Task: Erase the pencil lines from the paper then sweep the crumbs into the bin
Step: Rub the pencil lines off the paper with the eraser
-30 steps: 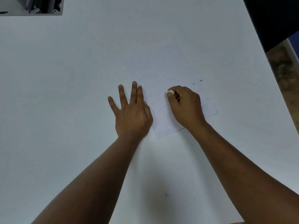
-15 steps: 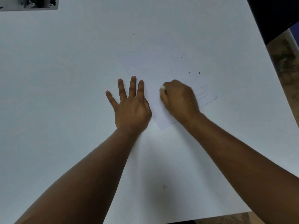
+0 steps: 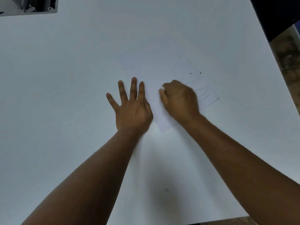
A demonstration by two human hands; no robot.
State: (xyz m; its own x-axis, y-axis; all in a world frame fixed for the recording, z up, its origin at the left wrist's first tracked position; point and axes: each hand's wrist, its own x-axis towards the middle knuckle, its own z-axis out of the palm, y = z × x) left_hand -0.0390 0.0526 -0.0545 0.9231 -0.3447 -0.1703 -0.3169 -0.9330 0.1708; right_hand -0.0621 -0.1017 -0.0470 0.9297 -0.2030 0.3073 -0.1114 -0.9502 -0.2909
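Table (image 3: 65, 111): white, fills most of the view; both forearms reach over its near edge.
Left hand (image 3: 131, 109): flat, palm down, fingers (image 3: 133, 88) straight and spread; its thumb side lies at the left edge of the paper, the rest on the bare table.
Paper (image 3: 160, 120): white sheet lying tilted on the table, near corner pointing toward the person, right corner rounded; its far edge is hard to tell from the table.
Right hand (image 3: 180, 101): blurred, resting on the paper, fingers curled into a fist and pinching an eraser at the tip.
Eraser (image 3: 161, 88): small, white, only a sliver shows at the fingertips, touching the paper.
Pencil lines (image 3: 203, 93): a few faint curved strokes on the paper just right of the right hand.
Crumbs (image 3: 190, 73): a few dark specks beyond the right hand, scattered; whether on paper or table, cannot tell.
Grey container (image 3: 40, 12): at the far left corner, cut off by the frame; some grey parts show inside, too unclear to name.
Floor (image 3: 289, 59): mottled brown, right of the table.
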